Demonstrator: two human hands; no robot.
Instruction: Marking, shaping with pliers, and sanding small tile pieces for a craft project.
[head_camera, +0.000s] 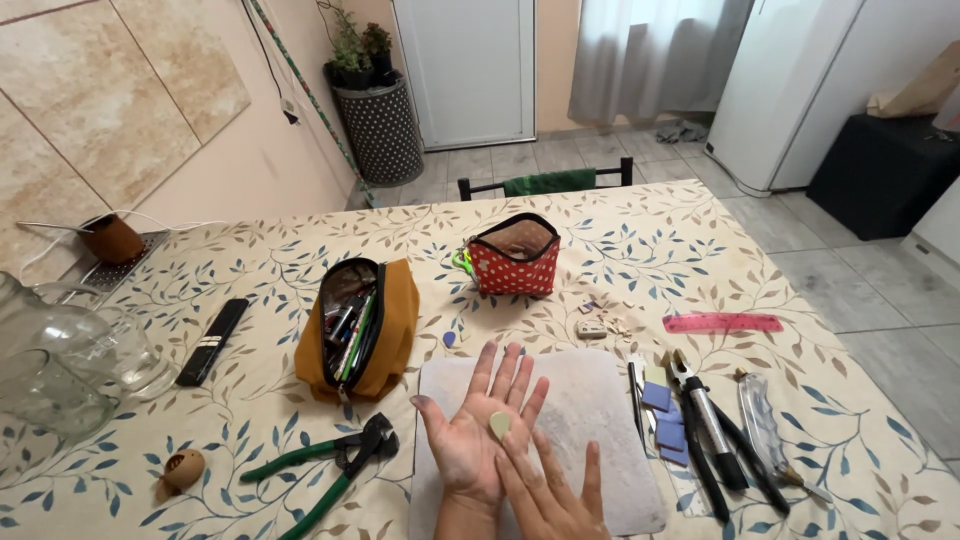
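Note:
My left hand (480, 430) lies palm up over a pale grey mat (600, 400), fingers spread. A small pale yellow-green teardrop piece (499, 425) rests on its palm. My right hand (555, 495) comes in from the bottom edge, fingers apart, and its forefinger lies on the left palm just below the piece. It holds nothing.
The table wears a leaf-patterned cloth (700, 260). A mustard pencil case (392, 320) full of tools and a red dotted pouch (515, 258) lie beyond the mat. Green-handled pliers (320, 475) are at left; black-handled cutters (712, 425), blue squares (662, 415) and a pink ruler (722, 322) at right. Glass jars (60, 370) stand far left.

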